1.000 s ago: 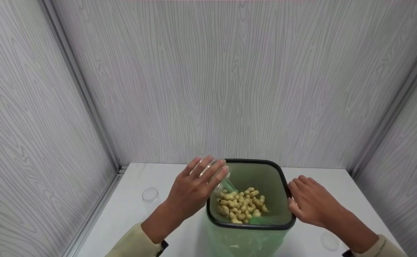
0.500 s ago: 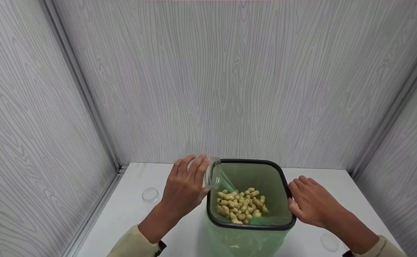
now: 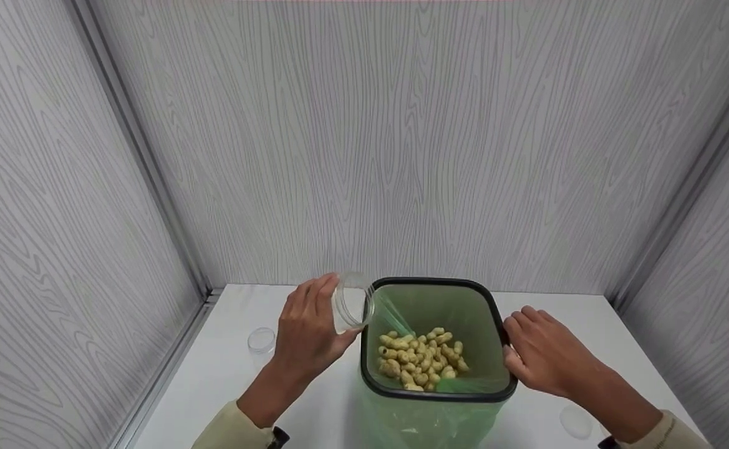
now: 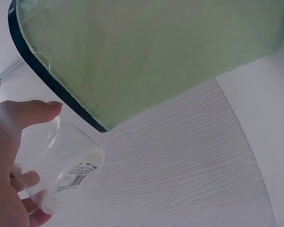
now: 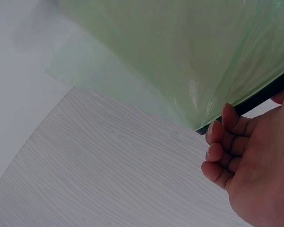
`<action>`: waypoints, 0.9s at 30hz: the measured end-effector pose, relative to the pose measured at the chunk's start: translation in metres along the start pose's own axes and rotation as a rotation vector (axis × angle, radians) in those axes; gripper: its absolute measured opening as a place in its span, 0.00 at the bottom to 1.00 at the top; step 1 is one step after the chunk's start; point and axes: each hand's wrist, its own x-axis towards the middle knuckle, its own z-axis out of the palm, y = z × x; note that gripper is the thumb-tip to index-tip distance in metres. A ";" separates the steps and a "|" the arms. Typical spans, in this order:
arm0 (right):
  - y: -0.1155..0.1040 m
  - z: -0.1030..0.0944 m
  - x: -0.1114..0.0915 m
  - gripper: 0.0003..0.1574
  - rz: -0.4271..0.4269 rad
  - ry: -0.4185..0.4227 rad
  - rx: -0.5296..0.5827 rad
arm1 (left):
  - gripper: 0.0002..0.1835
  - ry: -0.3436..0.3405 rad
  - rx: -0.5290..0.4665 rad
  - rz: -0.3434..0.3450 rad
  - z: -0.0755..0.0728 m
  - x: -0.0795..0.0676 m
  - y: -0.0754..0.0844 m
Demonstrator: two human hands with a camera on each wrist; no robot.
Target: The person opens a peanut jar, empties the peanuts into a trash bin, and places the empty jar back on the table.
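My left hand [image 3: 305, 340] grips a clear plastic jar [image 3: 353, 305] at the left rim of a bin. The jar is tilted, its mouth toward the bin, and looks empty; a barcode label [image 4: 78, 176] shows in the left wrist view. The bin has a black rim [image 3: 439, 396] and a green bag liner [image 3: 426, 421]. Unshelled peanuts [image 3: 420, 358] lie heaped inside. On the opposite side, my right hand [image 3: 548, 352] holds the rim, and the right wrist view shows its fingers [image 5: 215, 132] curled at the black edge.
A second clear round container [image 3: 261, 340] stands on the white table [image 3: 214, 405] to the left. Near my right forearm lies a clear round disc [image 3: 576, 422], like a lid. Grey wood-patterned panels [image 3: 389, 156] enclose the table at the back and sides.
My left hand has moved left with the jar, from over the bin's opening to beside its rim, and turned the jar less steeply. The right hand stays at the rim.
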 end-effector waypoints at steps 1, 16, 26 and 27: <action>0.000 0.000 0.000 0.10 0.001 -0.003 0.000 | 0.55 0.000 -0.014 -0.020 0.000 -0.001 -0.001; 0.001 0.000 0.002 0.10 -0.028 0.031 -0.031 | 0.53 -0.034 -0.085 -0.173 0.006 -0.020 -0.007; 0.001 0.000 0.001 0.10 -0.024 0.011 -0.031 | 0.52 -0.082 -0.147 -0.282 0.015 -0.035 -0.007; 0.001 0.000 0.001 0.10 -0.024 0.010 -0.031 | 0.52 -0.084 -0.151 -0.289 0.015 -0.036 -0.007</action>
